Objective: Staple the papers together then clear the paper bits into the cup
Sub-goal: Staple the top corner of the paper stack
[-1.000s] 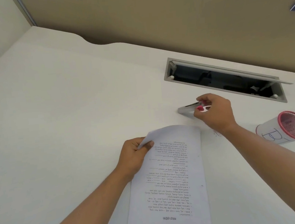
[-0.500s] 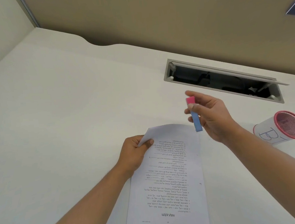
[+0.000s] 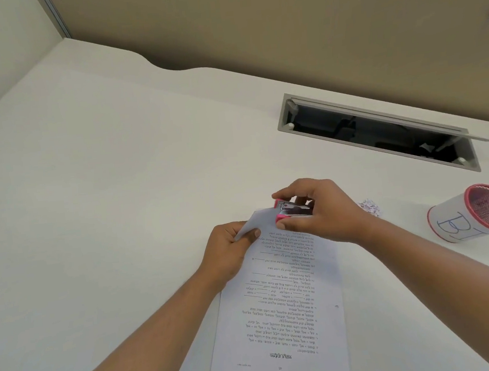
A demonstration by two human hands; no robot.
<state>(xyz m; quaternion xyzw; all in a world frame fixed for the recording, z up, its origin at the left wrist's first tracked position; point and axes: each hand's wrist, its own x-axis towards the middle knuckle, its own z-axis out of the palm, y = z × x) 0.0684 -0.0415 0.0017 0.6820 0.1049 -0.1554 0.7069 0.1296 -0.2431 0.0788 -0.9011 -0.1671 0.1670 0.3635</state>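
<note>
Printed white papers lie on the white desk, text upside down to me. My left hand pinches their far left corner and lifts it off the desk. My right hand grips a small pink and metal stapler, whose jaws sit at that raised corner. A small heap of paper bits lies just right of my right hand. A white cup with a pink mesh rim lies on its side at the right, marked in blue letters.
A grey cable slot with an open flap is set into the desk behind my hands. A beige partition wall runs along the desk's far edge. The desk surface stretches to the left.
My right hand picked the stapler up from the desk, turned it, and brought it down and left onto the lifted paper corner. My left hand kept its pinch on the corner.
</note>
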